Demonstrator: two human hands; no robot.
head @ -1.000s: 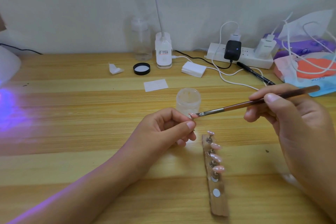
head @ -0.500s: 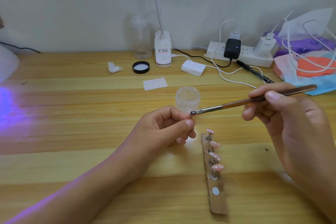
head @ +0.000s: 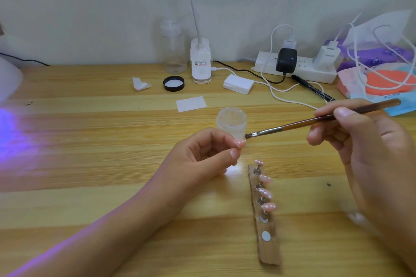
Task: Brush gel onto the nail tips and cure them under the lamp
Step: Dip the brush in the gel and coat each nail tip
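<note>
The left hand (head: 202,159) has its fingers (head: 225,140) curled, thumb and forefinger pinching one pink nail tip (head: 240,143) with white dots, held up over the bench (head: 90,119). The right hand (head: 364,141) has its fingers (head: 324,139) wrapped round a brown-handled brush (head: 304,122), thumb on top. The dark bristles reach the outer end of the pinched tip, though I cannot tell whether they touch it. Just behind the tip stands a small open gel jar (head: 231,119) of frosted plastic. Nearer the person, beside the left thumb, lies a wooden strip (head: 267,243) running lengthwise away from the camera. Four more nail tips (head: 265,179) sit on small metal mounts along its far half, and a round silver disc (head: 266,236) lies on its near half. Further back lie a white paper slip (head: 191,103), a black lid (head: 173,83), a stack of white pads (head: 238,84), a desk-lamp base (head: 200,60), a clear bottle (head: 173,51) and a power strip (head: 299,69) with chargers and white cables. At the far left edge the white curing lamp (head: 9,78) throws a violet glow (head: 13,132) on the wood.
</note>
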